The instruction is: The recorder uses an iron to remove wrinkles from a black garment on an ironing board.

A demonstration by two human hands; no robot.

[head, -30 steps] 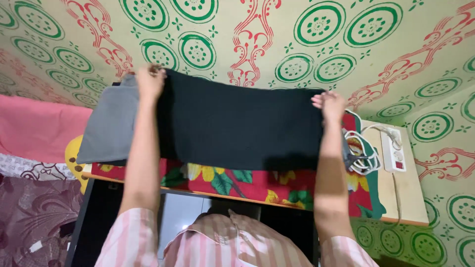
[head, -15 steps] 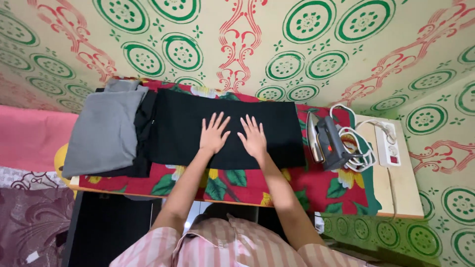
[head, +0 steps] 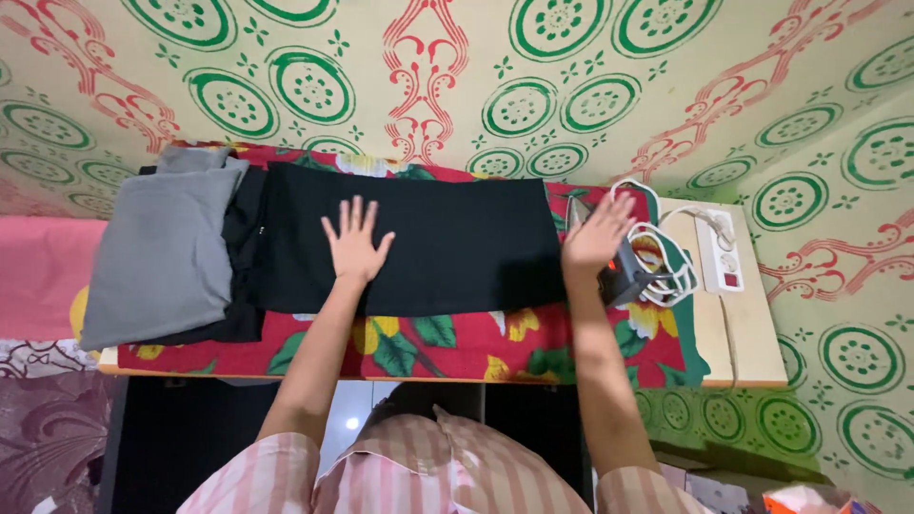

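Note:
A folded black cloth (head: pixel 447 243) lies flat on a red flowered cover (head: pixel 495 347) spread over a wooden table. My left hand (head: pixel 355 243) rests flat on the cloth, fingers spread. My right hand (head: pixel 598 233) hovers open just off the cloth's right end, above an electric iron (head: pixel 624 271) that stands on the cover, mostly hidden behind the hand. A folded grey garment (head: pixel 157 252) lies at the table's left end, over another dark garment.
A white power strip (head: pixel 721 252) with a coiled white cord (head: pixel 666 271) sits on the bare wood at the right. A pink cloth (head: pixel 43 271) lies to the left. Patterned green and red flooring surrounds the table.
A second ago both hands held the black cloth up by its corners; then it lay flat under both palms. Now the right hand has lifted and moved right, over the iron.

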